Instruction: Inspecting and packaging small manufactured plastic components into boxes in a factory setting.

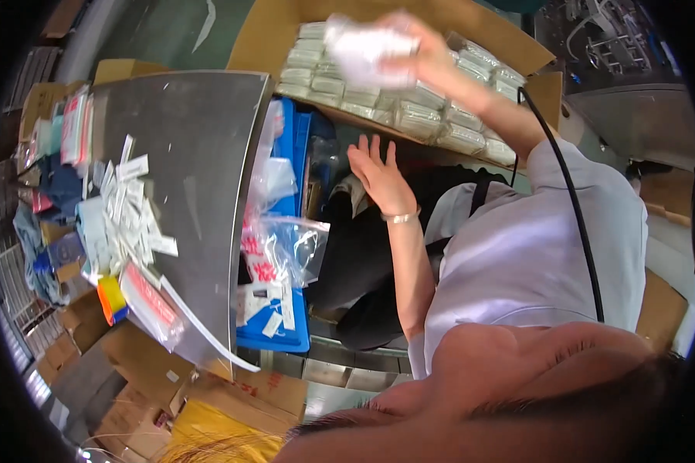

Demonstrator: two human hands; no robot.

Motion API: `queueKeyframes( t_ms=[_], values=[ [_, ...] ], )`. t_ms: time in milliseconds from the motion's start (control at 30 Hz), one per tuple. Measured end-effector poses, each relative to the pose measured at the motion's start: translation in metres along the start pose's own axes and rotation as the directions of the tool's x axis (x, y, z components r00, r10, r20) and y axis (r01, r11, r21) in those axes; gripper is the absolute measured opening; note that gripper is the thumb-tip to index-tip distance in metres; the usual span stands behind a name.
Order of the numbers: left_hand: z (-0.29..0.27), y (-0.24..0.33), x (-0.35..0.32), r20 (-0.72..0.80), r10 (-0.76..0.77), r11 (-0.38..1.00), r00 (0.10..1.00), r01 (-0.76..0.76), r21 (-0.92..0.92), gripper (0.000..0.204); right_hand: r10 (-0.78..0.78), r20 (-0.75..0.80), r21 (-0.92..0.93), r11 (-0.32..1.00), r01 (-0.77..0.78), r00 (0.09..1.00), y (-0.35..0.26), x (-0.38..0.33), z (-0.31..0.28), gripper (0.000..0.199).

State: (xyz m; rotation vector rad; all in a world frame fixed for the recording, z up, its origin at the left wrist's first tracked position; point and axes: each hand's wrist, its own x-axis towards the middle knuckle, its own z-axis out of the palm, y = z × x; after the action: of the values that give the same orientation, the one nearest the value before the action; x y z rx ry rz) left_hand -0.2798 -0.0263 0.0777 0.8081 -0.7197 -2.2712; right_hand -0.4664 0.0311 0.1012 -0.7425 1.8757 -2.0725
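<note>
Raised over a large cardboard box [243, 46], my right hand [421, 50] is closed on a white packet in clear plastic [355, 54], both blurred by motion. Rows of similar clear-wrapped packets [417, 119] fill the box beneath it. My left hand [378, 176], with a bracelet at the wrist, holds nothing. Its fingers are stretched apart just outside the box's near wall, above my lap. To the left of that hand is a blue tray [289, 197] holding clear zip bags [305, 247], small red pieces [262, 268] and white tags [272, 324].
A dark table [201, 154] stands left of the tray. On it lie a heap of white paper strips [123, 208], a yellow-orange roll [111, 297] and a bagged reddish pack [150, 301]. A black cable [575, 201] crosses near my right shoulder. Cardboard boxes [143, 366] stand at the lower left.
</note>
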Motion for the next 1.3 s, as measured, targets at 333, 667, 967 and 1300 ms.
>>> queueKeyframes(
  t_ms=[333, 667, 967, 1300],
  values=[
    [-0.114, 0.068, -0.044, -0.022, -0.069, 0.986, 0.997, 0.072, 0.148, 0.041, 0.226, -0.002, -0.733, 0.662, -0.155, 0.974, 0.216, 0.07, -0.323, 0.047],
    [-0.096, 0.039, 0.073, 0.077, 0.098, 0.982, 0.992, -0.109, 0.151, 0.035, 0.507, -0.166, -0.877, 0.317, -0.362, 0.846, 0.147, 0.053, -0.169, 0.05],
    [-0.144, 0.057, 0.115, -0.006, 0.287, 0.949, 0.958, -0.284, 0.138, 0.028, 0.166, 0.097, -0.98, 0.189, 0.064, 0.981, 0.047, -0.005, -0.123, 0.023],
    [-0.174, 0.05, 0.094, -0.327, 0.418, 0.906, 0.847, -0.362, 0.221, 0.022, -0.407, 0.519, -0.726, 0.253, 0.639, 0.752, -0.017, -0.024, 0.027, 0.002]
  ],
)
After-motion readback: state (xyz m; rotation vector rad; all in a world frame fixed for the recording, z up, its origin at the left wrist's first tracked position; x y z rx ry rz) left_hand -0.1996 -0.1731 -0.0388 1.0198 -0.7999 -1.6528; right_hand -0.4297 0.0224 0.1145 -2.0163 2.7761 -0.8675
